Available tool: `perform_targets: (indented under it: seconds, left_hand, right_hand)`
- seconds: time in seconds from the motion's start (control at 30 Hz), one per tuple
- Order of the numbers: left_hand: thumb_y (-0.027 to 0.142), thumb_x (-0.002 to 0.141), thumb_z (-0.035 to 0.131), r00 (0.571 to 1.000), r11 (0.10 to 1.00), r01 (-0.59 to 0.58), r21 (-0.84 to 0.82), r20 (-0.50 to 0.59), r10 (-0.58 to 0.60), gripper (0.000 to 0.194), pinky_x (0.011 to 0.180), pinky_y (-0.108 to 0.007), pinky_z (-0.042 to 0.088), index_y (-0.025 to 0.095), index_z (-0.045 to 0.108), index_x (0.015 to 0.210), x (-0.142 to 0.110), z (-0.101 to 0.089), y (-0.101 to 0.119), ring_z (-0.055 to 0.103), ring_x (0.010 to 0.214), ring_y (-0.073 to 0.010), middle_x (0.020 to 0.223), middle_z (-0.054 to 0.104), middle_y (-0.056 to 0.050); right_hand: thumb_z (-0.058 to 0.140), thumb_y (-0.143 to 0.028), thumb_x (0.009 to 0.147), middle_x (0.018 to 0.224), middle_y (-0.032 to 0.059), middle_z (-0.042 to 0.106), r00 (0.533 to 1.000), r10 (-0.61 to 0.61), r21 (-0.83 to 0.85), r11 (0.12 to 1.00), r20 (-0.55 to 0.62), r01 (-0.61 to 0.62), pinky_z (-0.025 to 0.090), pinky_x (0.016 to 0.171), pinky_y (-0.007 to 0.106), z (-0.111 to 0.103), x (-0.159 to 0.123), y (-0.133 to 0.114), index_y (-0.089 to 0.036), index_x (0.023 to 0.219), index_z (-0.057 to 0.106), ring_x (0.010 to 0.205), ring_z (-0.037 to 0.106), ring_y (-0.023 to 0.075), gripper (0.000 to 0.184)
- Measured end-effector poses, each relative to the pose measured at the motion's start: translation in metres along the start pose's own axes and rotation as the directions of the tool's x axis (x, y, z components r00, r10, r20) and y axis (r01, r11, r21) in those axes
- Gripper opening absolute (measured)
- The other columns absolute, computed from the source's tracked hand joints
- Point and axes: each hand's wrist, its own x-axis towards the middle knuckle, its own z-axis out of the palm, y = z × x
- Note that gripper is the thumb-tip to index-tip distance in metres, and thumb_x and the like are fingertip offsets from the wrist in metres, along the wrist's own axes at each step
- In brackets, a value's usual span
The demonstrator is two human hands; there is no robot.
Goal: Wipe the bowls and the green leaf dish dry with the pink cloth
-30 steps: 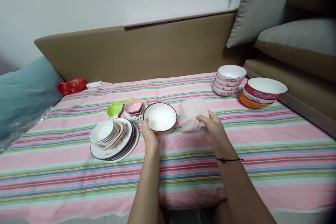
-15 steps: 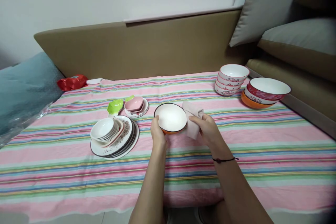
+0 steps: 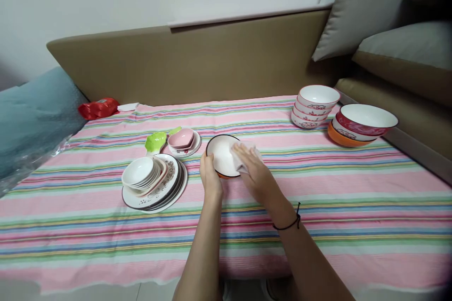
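My left hand [image 3: 211, 176] grips the left side of a bowl [image 3: 221, 153], white inside with a dark rim and an orange outside. The bowl is held above the striped cloth, its mouth tipped up toward me. A pale cloth [image 3: 243, 164] lies under the fingers of my right hand [image 3: 256, 174], pressed against the inner right side of the bowl. Part of the cloth sticks out beyond the fingers at the right, and the rest is hidden under the hand.
Stacked plates [image 3: 181, 188] carry small white bowls [image 3: 138, 172] on the left. Behind them are a green leaf-shaped dish [image 3: 155, 142] and a pink dish [image 3: 181, 138]. Stacked white bowls [image 3: 314, 108] and larger bowls [image 3: 367, 120] stand at the right. A red package [image 3: 99, 109] lies far left.
My right hand has moved left with the cloth, from beside the bowl onto its inside. The bowl has shifted slightly left and tilted, still in my left hand.
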Motion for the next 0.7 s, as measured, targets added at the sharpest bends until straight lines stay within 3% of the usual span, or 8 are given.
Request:
perform_targets:
  seconds: [0.13,0.3,0.4,0.5,0.57,0.7]
  left_hand:
    - [0.035,0.079,0.058,0.990,0.991,-0.122,0.053,0.073,0.118,0.035,0.094,-0.032,0.043,0.019,0.061,0.110,-0.004,-0.002,0.011,0.057,0.109,-0.0214,0.114,0.063,-0.006]
    - [0.035,0.079,0.061,0.968,0.978,-0.195,0.078,0.178,0.179,0.037,0.103,-0.036,0.038,0.019,0.060,0.113,-0.005,-0.007,0.016,0.054,0.118,-0.0237,0.124,0.061,-0.008]
    - [0.036,0.081,0.059,0.954,0.979,-0.195,0.066,0.242,0.174,0.037,0.103,-0.035,0.038,0.019,0.061,0.114,-0.003,-0.007,0.020,0.055,0.118,-0.0233,0.122,0.062,-0.008]
    - [0.036,0.081,0.059,0.963,0.989,-0.144,0.016,0.233,0.136,0.037,0.103,-0.035,0.039,0.018,0.062,0.113,-0.001,-0.010,0.025,0.054,0.119,-0.0235,0.124,0.062,-0.008]
    - [0.037,0.082,0.059,0.966,0.994,-0.105,-0.033,0.236,0.110,0.039,0.104,-0.037,0.039,0.019,0.061,0.116,0.000,-0.012,0.027,0.053,0.121,-0.0246,0.126,0.061,-0.009]
    - [0.039,0.081,0.060,0.960,0.998,-0.060,-0.028,0.273,0.066,0.042,0.104,-0.039,0.038,0.020,0.060,0.119,0.001,-0.015,0.026,0.053,0.122,-0.0264,0.128,0.060,-0.009]
  right_hand:
    - [0.038,-0.017,0.088,0.126,0.0140,0.063,0.991,0.030,-0.040,0.999,0.132,-0.025,0.029,0.113,0.049,0.012,-0.004,-0.020,-0.012,0.121,0.060,0.124,0.052,0.0266,0.040]
    - [0.030,-0.026,0.097,0.099,0.0071,0.070,0.974,0.122,0.357,0.915,0.193,-0.185,0.048,0.094,0.035,0.015,-0.008,-0.050,-0.019,0.106,0.065,0.099,0.064,0.0204,0.037]
    - [0.030,-0.028,0.097,0.106,0.0054,0.068,0.981,0.081,0.466,0.871,0.177,-0.156,0.049,0.092,0.033,0.010,-0.008,-0.056,-0.020,0.118,0.060,0.101,0.063,0.0189,0.038]
    - [0.050,-0.025,0.087,0.121,0.0059,0.064,0.983,-0.045,0.286,0.958,0.175,-0.007,0.044,0.101,0.040,0.005,-0.011,-0.047,-0.021,0.133,0.050,0.112,0.059,0.0219,0.046]
    - [0.057,-0.017,0.077,0.127,0.0091,0.062,0.979,-0.117,0.067,0.992,0.165,0.107,0.036,0.109,0.046,0.004,-0.015,-0.035,-0.017,0.128,0.055,0.120,0.054,0.0261,0.051]
    - [0.053,-0.008,0.073,0.128,0.0132,0.061,0.983,-0.105,-0.188,0.973,0.151,0.133,0.031,0.112,0.051,0.014,-0.021,-0.017,-0.013,0.120,0.059,0.124,0.051,0.0293,0.047]
